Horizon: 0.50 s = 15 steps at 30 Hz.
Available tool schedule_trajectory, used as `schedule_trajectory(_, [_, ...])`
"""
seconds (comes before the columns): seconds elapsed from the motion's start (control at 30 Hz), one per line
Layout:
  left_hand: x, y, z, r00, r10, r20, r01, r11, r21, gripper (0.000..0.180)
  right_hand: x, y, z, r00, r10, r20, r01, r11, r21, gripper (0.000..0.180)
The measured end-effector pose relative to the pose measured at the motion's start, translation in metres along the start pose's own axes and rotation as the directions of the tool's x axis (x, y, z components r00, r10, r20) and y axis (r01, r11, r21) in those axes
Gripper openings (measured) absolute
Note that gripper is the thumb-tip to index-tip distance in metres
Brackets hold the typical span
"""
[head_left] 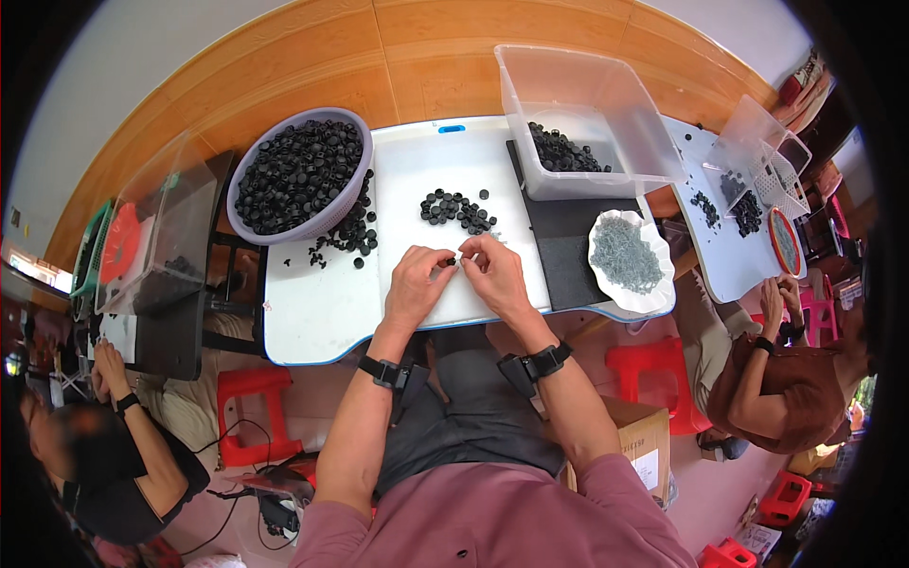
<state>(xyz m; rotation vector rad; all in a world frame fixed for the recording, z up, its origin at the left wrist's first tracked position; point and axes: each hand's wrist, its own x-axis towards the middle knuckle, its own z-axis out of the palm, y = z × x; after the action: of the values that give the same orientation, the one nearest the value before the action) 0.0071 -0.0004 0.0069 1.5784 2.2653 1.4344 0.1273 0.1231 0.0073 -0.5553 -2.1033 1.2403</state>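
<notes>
My left hand [417, 284] and my right hand [492, 273] meet over the white table [312, 312], fingertips pinched together. The left fingers hold a small black ring-shaped part [446, 261]; the right fingers press a tiny pale piece against it. Just beyond the hands lies a loose cluster of black parts [456, 210]. A purple basket [301, 175] heaped with black parts stands at the back left, with more spilled beside it [352, 237]. A white dish of small grey metal pieces [627, 257] sits to the right.
A clear plastic bin [587, 118] holding some black parts stands at the back right on a black mat [568, 256]. Other people work at tables on the left and right. Red stools [248, 417] and a cardboard box [644, 445] stand on the floor.
</notes>
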Motion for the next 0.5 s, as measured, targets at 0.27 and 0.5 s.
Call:
schedule_trajectory(0.27, [-0.0001, -0.0001, -0.0013, 0.999, 0.031, -0.011, -0.031, 0.999, 0.035, 0.020, -0.0038, 0.0000, 0.0040, 0.996, -0.085, -0.004, 0.085, 0.993, -0.077, 0.019])
schedule_trajectory(0.5, [0.0005, 0.0004, -0.0023, 0.999, 0.043, 0.011, -0.043, 0.999, 0.001, 0.021, -0.0056, -0.0015, 0.0046, 0.996, -0.084, -0.020, 0.081, 0.990, -0.119, 0.016])
